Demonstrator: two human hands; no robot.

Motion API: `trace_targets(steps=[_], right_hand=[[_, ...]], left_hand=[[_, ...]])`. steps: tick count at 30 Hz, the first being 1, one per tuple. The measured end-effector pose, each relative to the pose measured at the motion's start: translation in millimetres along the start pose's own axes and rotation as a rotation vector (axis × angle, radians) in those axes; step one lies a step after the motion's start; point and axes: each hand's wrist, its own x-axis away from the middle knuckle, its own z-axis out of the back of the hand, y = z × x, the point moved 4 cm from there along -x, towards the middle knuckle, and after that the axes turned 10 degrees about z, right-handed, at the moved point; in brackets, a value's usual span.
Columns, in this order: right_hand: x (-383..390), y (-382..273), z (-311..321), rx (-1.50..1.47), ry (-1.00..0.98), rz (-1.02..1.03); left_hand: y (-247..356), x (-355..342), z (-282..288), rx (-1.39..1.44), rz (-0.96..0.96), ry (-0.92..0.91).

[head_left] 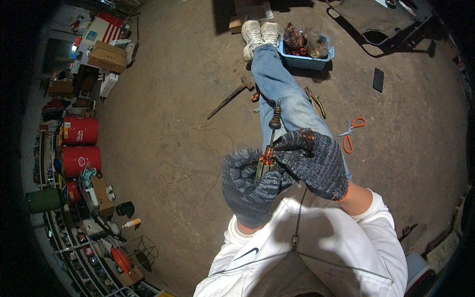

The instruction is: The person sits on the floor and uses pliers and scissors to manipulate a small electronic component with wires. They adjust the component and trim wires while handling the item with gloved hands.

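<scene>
My left hand [250, 180], in a dark grey knit glove, is wrapped round a small motor armature [267, 157]. The armature's copper windings show above the fingers, and its shaft points away from me with a dark coil-like piece on it. My right hand [316, 163], gloved alike, is closed close beside the armature. Several turns of thin copper wire [308, 138] lie round its fingers, and a loose strand hangs below the wrist. A dark narrow strip shows between the hands; I cannot tell what it is. Both hands are above my lap.
A hammer [230, 98] lies left of my outstretched legs. On the right lie pliers [315, 103], orange-handled scissors [351, 132] and a black phone [378, 80]. Beyond my shoes stands a blue bin [306, 62] with copper scrap and bags. Red drums [80, 161] and shelves line the left.
</scene>
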Motion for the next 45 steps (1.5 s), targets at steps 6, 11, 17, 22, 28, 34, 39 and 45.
trace_targets(steps=[6, 11, 17, 22, 28, 34, 39, 45], right_hand=[[-1.2, -4.7, 1.0, 0.383, -0.113, 0.164], [-0.3, -9.1, 5.5, 0.351, -0.053, 0.212], [-4.7, -14.1, 7.5, 0.237, -0.038, 0.094], [-4.0, -11.5, 8.2, 0.223, 0.049, -0.046], [-2.9, -15.0, 10.6, 0.324, 0.052, 0.056], [4.1, -15.3, 14.1, 0.321, 0.076, 0.077], [8.9, -6.9, 13.7, 0.308, 0.121, 0.231], [17.6, -3.0, 15.7, 0.072, 0.007, 0.454]], left_hand=[[-0.6, 5.6, 0.5, 0.041, -0.013, 0.068], [0.8, 6.5, -0.8, 0.037, -0.108, 0.145], [6.1, 7.8, 1.4, -0.233, -0.220, 0.075], [13.6, 6.2, -5.8, -0.164, -0.194, -0.016], [5.3, 12.3, -11.4, 0.015, -0.064, -0.086], [-5.2, 7.5, -4.9, -0.260, -0.059, -0.129], [9.7, 4.7, -10.1, 0.120, -0.074, -0.170], [7.8, 3.6, -7.8, 0.261, 0.043, -0.364]])
